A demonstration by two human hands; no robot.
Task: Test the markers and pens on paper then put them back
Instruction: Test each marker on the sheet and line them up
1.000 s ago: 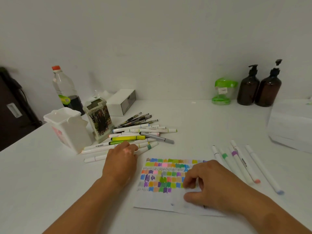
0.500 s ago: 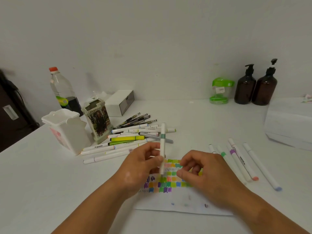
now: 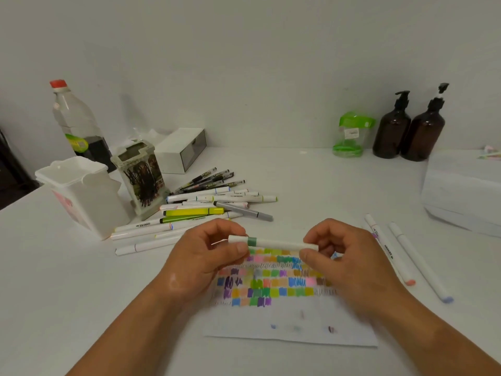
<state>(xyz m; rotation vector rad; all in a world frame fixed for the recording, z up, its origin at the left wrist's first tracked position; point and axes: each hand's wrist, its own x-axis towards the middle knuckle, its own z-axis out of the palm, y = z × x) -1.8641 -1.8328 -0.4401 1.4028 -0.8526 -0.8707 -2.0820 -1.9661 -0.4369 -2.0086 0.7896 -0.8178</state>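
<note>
A white marker with a green band (image 3: 273,242) lies level in the air between both hands, above the paper (image 3: 292,318) covered in coloured swatches. My left hand (image 3: 202,263) pinches its left end near the green band. My right hand (image 3: 344,263) pinches its right end. A pile of markers and pens (image 3: 206,210) lies on the table behind my left hand. Several more white markers (image 3: 404,253) lie to the right of the paper.
A white holder (image 3: 81,194) and a patterned holder (image 3: 142,180) stand at the left, with a plastic bottle (image 3: 74,123) and a white box (image 3: 181,149) behind. Two brown pump bottles (image 3: 409,128), a green container (image 3: 351,135) and a white box (image 3: 463,188) are at the right.
My left hand picked a green-banded marker from the pile and brought it over the paper. It turned from upright to level, and my right hand took hold of its other end.
</note>
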